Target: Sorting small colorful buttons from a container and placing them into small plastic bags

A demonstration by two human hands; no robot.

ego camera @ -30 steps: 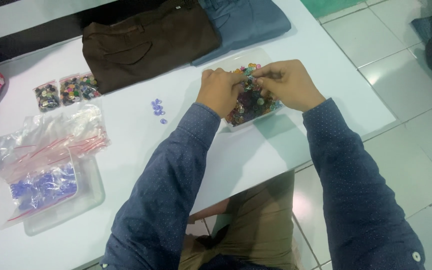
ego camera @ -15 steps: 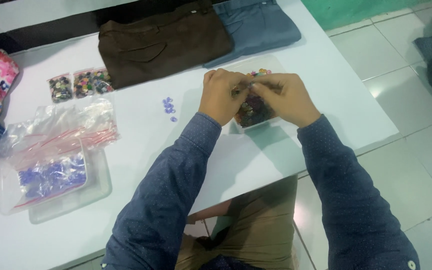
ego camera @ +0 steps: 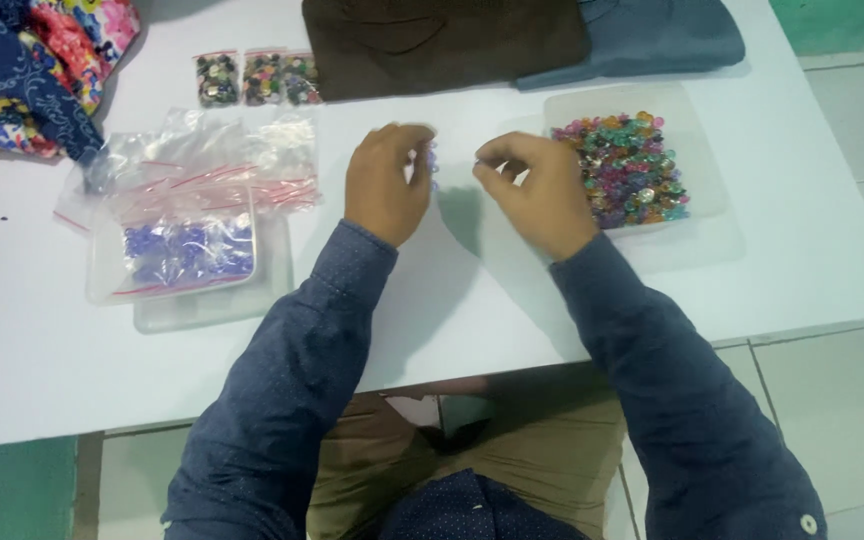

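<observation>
A person sits at a white table (ego camera: 512, 300), seen from above, both blue-sleeved arms reaching forward; the left hand (ego camera: 384, 185) rests on the table with its fingers curled over a small cluster of purple beads (ego camera: 432, 165), which peeks out just past the fingertips; whether it grips any I cannot tell; the cluster is too small and too hidden to show a long axis or direction; the right hand (ego camera: 535, 190) hovers just beside it, thumb and forefinger pinched together, though anything between them is too small to see.

Just right of that hand lies a clear tray (ego camera: 702, 170) heaped with mixed coloured beads (ego camera: 627, 170); its long side runs left to right along the table.

To the left, well apart, a second clear tray (ego camera: 207, 310) holds plastic zip bags (ego camera: 187, 215), one with blue beads; three small bead packets (ego camera: 257, 78) lie behind them; folded brown cloth (ego camera: 442, 40) and blue cloth (ego camera: 652, 35) sit at the far edge; patterned fabric (ego camera: 32, 60) fills the far left corner.

The floor is pale tile (ego camera: 842, 400) on the right, green (ego camera: 12, 490) at the lower left.
</observation>
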